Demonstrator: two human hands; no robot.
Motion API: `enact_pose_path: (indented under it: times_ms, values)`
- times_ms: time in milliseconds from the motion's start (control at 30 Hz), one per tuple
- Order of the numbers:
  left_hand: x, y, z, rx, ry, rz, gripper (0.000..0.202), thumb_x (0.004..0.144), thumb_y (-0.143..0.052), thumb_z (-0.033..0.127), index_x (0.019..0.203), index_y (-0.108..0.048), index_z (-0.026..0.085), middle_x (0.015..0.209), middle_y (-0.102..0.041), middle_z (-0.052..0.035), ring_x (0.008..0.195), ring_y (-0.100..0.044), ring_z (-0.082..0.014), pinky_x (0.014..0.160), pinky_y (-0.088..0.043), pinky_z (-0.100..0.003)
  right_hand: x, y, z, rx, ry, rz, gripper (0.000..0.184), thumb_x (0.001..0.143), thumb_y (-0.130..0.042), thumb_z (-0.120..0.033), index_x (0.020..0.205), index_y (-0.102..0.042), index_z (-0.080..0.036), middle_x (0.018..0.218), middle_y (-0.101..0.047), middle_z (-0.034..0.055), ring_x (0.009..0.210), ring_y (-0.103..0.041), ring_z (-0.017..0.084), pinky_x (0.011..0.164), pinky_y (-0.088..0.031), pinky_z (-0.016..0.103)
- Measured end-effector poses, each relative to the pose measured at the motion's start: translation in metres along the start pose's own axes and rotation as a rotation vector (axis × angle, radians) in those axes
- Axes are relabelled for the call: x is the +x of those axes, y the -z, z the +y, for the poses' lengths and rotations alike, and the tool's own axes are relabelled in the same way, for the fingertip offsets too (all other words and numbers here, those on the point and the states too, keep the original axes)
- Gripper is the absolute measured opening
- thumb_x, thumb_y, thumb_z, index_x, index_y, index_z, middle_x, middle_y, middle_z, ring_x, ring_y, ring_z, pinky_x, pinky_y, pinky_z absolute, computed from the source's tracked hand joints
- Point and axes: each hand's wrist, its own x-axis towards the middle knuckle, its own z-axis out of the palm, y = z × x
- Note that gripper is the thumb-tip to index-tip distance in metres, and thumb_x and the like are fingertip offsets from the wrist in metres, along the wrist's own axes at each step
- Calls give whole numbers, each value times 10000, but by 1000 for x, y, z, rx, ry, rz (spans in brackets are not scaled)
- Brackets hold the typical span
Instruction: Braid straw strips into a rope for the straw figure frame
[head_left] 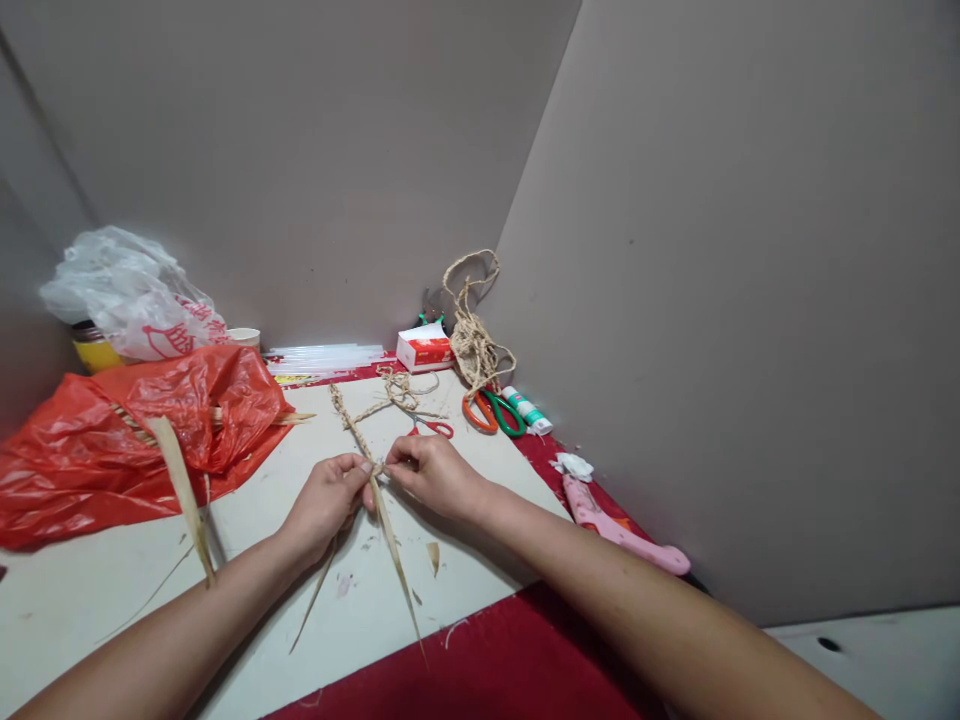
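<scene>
My left hand [326,500] and my right hand [431,472] meet over a white board [247,560], both pinched on a braided straw strand [351,425]. The braid runs from my fingers toward the back of the board. Loose dry straw ends [394,560] trail from my fingers toward me. My fingers are curled tight around the strands where the braid ends.
A red plastic bag [135,430] with straw leaves lies at left, a white bag [131,295] behind it. At the back are a small red-white box [424,349], tangled twine [472,330], orange-green scissors [493,411], a glue tube [526,409]. A pink tool [622,530] lies at right.
</scene>
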Motion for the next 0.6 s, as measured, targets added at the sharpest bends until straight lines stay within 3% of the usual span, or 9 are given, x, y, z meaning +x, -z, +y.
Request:
enact_pose_path:
  times_ms: [267,433,600]
  values:
    - [0,0,2,-8,26,-9,342,782,-537,449,614,-480,157,419,-414,54,322,-194,-24,353,-96,-190,2,11,3,-303,319,-129,248,897,-454,-248,799,-658,-147,733,-609,51,656,-519,116,607,-337,221]
    - [1,0,1,-20,43,-11,295,791,-534,417,650,-477,164,462,-477,46,320,-212,-22,345,-117,-178,4,15,6,-452,428,-154,307,933,-389,-298,838,-644,-155,722,-589,45,622,-491,112,564,-284,233]
    - [1,0,1,-34,53,-11,273,795,-526,403,668,-479,167,465,-475,47,322,-200,-26,340,-98,-179,7,17,7,-486,465,-168,248,911,-415,-237,795,-620,-157,730,-601,42,629,-495,111,566,-271,238]
